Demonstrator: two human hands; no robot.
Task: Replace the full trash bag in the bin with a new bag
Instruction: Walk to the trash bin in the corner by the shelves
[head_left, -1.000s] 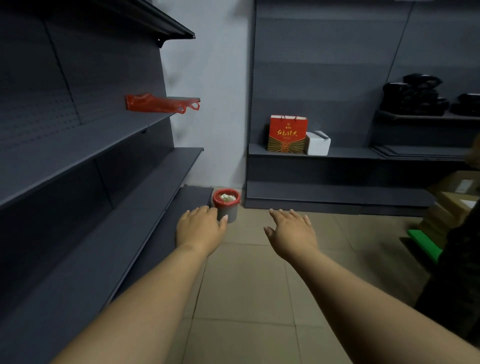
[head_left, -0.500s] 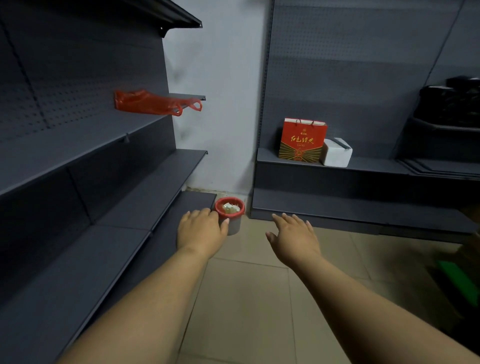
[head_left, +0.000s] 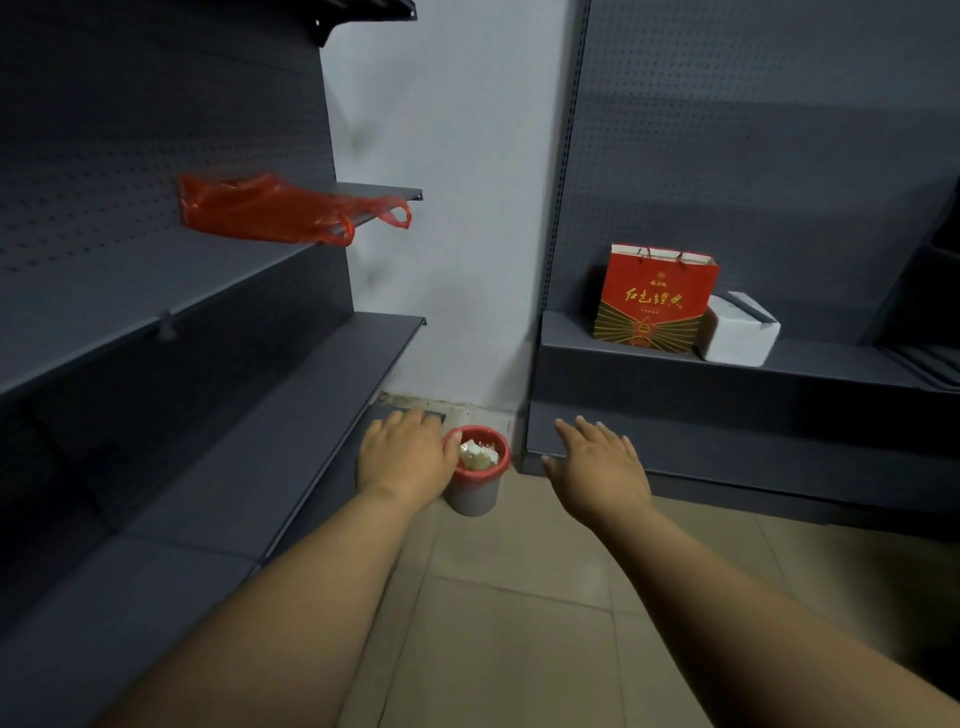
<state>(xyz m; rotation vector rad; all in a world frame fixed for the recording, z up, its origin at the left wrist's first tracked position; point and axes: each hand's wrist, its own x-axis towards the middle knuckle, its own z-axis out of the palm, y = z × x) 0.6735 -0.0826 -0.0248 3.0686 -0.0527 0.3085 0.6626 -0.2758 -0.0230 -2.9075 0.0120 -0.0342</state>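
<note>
A small grey bin (head_left: 474, 493) stands on the tiled floor in the corner between two shelf units. A red bag lines it, folded over the rim (head_left: 485, 472), and pale crumpled rubbish (head_left: 478, 454) fills it to the top. My left hand (head_left: 408, 457) is stretched out in front of the bin's left edge, fingers apart, holding nothing. My right hand (head_left: 597, 470) hovers to the right of the bin, also empty with fingers spread. A loose red plastic bag (head_left: 275, 210) lies on the upper left shelf, its handles hanging over the edge.
Dark grey shelving (head_left: 218, 431) runs along the left, its low shelf close beside the bin. Another dark shelf unit (head_left: 727, 374) on the right carries a red paper gift bag (head_left: 654, 299) and a white box (head_left: 740, 330). Tiled floor (head_left: 519, 623) lies below my arms.
The view has closed in on the corner and the bin looks larger. Both hands have stayed outstretched and empty; the left hand now overlaps the bin's left edge.
</note>
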